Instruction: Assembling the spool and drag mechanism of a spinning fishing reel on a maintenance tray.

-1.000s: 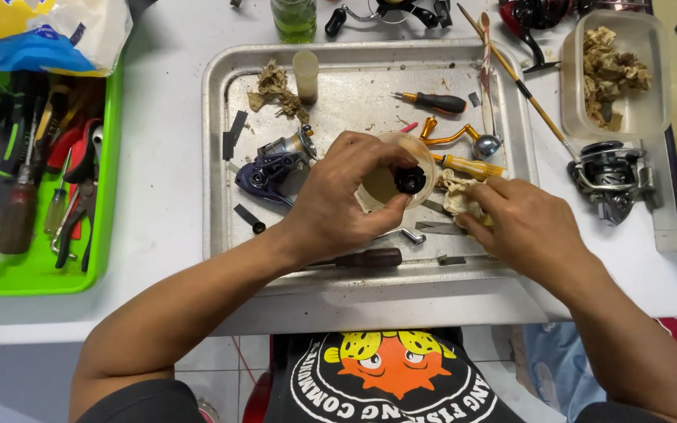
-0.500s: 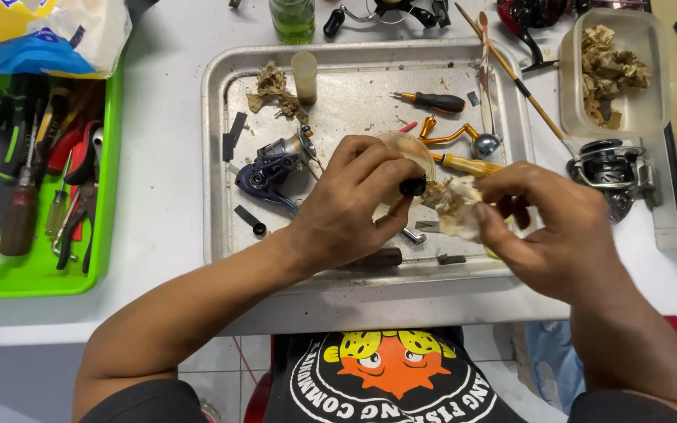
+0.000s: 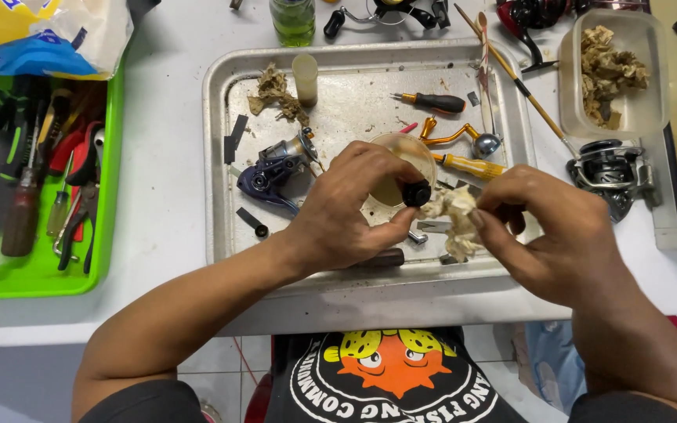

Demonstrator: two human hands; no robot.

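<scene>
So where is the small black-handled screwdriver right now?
The black-handled screwdriver lies in the upper middle of the metal tray, above the yellow-handled tool and untouched by either hand.

Small black round part and crumpled beige wad of tissue, held above a metal tray

The small black round part (image 3: 416, 193) is pinched at fingertip level, just beside the crumpled beige wad of tissue (image 3: 456, 219), which is bunched, stained, and pressed close against its right side.
</scene>
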